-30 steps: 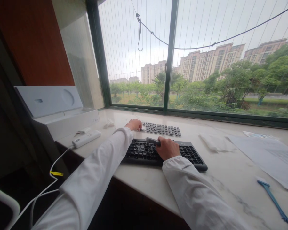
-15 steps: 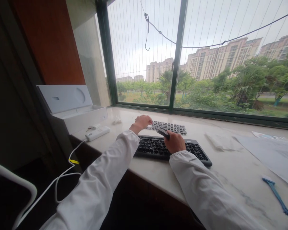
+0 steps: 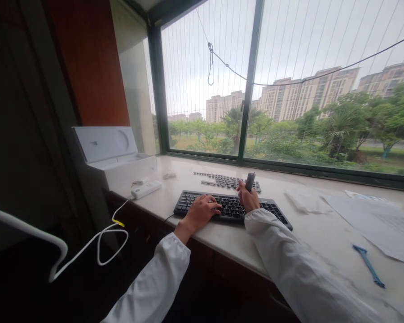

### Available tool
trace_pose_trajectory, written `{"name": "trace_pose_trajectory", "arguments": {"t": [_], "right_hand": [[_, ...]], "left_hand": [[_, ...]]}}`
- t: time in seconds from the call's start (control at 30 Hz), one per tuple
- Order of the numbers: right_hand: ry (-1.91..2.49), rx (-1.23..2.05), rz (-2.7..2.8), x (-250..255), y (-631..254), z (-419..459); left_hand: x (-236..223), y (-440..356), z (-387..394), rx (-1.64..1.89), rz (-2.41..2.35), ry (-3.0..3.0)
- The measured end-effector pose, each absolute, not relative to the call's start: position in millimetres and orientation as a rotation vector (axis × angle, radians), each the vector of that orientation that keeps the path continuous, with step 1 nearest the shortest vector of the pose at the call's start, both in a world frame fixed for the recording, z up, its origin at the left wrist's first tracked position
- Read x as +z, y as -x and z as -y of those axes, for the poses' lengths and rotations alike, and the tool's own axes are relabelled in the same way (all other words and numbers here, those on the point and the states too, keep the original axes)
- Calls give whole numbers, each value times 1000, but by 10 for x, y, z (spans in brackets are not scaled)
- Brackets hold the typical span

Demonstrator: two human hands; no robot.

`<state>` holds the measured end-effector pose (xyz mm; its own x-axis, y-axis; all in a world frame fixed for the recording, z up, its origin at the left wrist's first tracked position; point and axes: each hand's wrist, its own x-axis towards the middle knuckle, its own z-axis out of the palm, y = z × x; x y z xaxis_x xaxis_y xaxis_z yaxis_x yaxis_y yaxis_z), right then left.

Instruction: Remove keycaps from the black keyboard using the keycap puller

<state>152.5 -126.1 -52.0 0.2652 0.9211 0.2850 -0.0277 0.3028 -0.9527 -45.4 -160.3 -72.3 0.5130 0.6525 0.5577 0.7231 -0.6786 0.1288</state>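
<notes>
A black keyboard point(image 3: 272, 210) lies on the pale marble sill. My left hand point(image 3: 202, 211) rests on its keys near the middle, fingers curled down; whether it pinches anything I cannot tell. My right hand point(image 3: 247, 197) is over the keyboard's far edge and grips a small dark grey tool point(image 3: 249, 181) that stands upright out of the fist. Behind the keyboard, rows of loose dark keycaps point(image 3: 227, 181) are laid out on the sill, with one long key point(image 3: 208, 182) lying apart at their left.
An open white box point(image 3: 121, 163) stands at the left end of the sill, with a white power strip point(image 3: 146, 189) and its cable point(image 3: 107, 233) hanging off the edge. Papers point(image 3: 377, 220), a folded cloth point(image 3: 305, 202) and a blue keycap puller point(image 3: 368, 265) lie to the right.
My left hand came back from the loose keycaps onto the keyboard. My right hand turned the grey tool from lying flat to upright. The view shifted left and back.
</notes>
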Motion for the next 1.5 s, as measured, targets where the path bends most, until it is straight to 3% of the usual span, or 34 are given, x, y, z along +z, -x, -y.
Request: {"name": "trace_pose_trajectory", "arguments": {"t": [0.23,0.43,1.07,1.5], "right_hand": [[743,997,816,-498,-1101,1231],[857,1011,592,-598,-750,1070],[868,1007,668,-738,-818,1010],[1111,797,881,-840,-759,980]], "left_hand": [[-772,465,1558,-1034,1227,2635],[-789,500,1543,-1071,1220,2668],[-779,496,1555,-935,1308,2678],[-779,498,1546,-871,1336,2658]]}}
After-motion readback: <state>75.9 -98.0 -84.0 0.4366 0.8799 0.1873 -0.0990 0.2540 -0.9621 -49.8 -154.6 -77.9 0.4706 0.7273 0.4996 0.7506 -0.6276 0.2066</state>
